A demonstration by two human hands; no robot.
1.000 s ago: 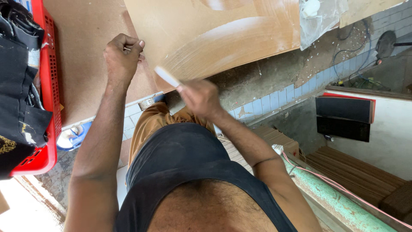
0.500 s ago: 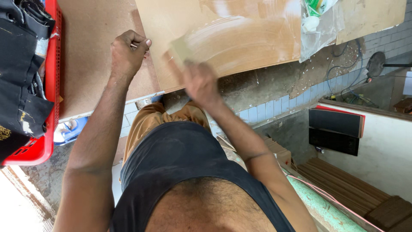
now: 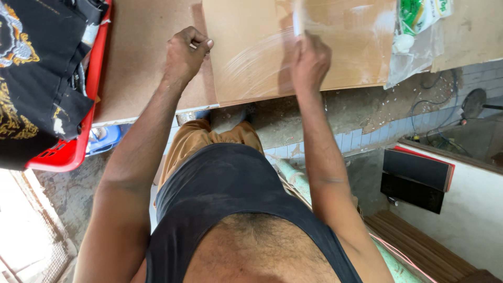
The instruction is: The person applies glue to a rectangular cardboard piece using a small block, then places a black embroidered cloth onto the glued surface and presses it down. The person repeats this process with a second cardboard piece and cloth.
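The left hand [image 3: 184, 55] is curled into a loose fist, knuckles up, fingers pressed together around a small pale object that is mostly hidden. It rests at the left edge of the light brown flat board [image 3: 272, 52], where that board overlaps the darker brown bench top [image 3: 141, 63]. The left forearm runs straight down toward the body.

The right hand [image 3: 310, 63] is closed, fingers wrapped around the handle of a pale flat spreader [image 3: 298, 15], whose blade stands blurred against the board's middle. White smeared streaks [image 3: 262, 63] fan across the board just left of this hand.

The board's near edge overhangs the bench, with open floor beneath. A red plastic crate [image 3: 78, 141] holding black cloth sits at the bench's left edge, and a clear plastic bag [image 3: 419, 36] lies at the board's right edge.
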